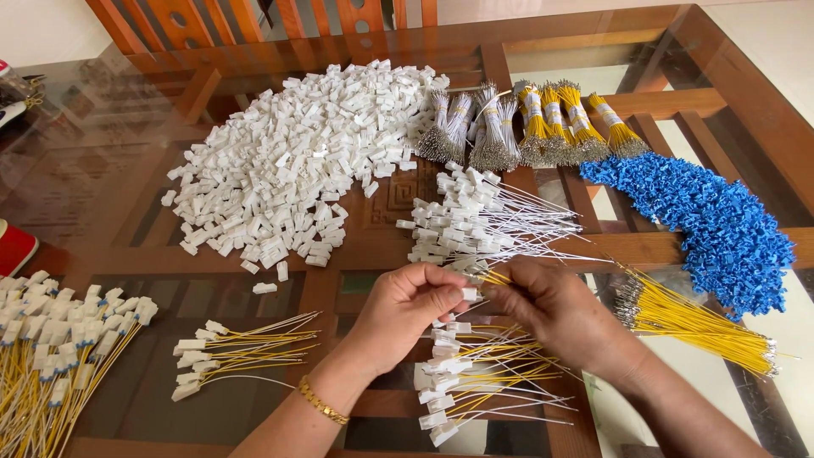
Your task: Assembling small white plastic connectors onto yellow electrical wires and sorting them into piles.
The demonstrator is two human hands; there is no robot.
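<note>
Two hands: left hand (405, 305) pinches white connector (469, 293); right hand (543, 309) pinches yellow wire (496, 277) at it (risk: a misaligned terminal could bend or seat wrongly).

- You're looking down on a glass-topped counter (102, 161) with a reddish-brown wooden frame showing through the pane.
- At the far edge stands a wooden chair (254, 21) of matching colour.
- Pale floor (763, 34) shows far right, in soft daylight.
</note>
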